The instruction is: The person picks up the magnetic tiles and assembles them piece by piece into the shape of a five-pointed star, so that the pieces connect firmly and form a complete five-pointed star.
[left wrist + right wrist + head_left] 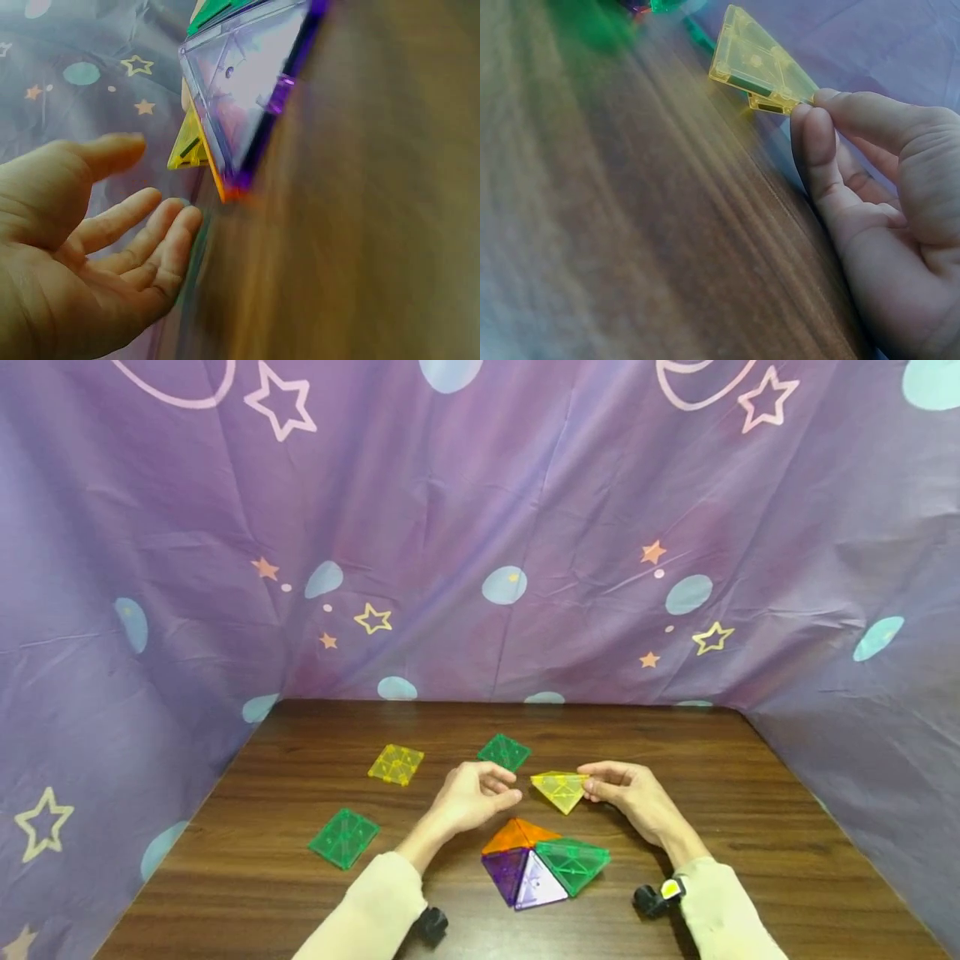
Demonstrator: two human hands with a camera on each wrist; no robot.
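Observation:
My right hand (637, 795) pinches a see-through yellow triangular magnetic tile (564, 792) by one corner between thumb and fingers, above the table. A second yellow edge shows beneath that tile (759, 64) in the right wrist view; whether it is a separate tile I cannot tell. Holding nothing, my left hand (471, 797) hovers left of the yellow tile with fingers loosely bent and thumb apart. Nearer to me stands a joined cluster of tilted triangular tiles: orange (521, 834), purple (506, 872), clear whitish (540, 885) and green (576, 862).
A yellow square tile (396, 765) lies at the back left of the brown wooden table (247, 893). One green square tile (344, 838) lies at the left, another green tile (504, 752) behind my left hand. A purple patterned cloth (450, 527) hangs around the table.

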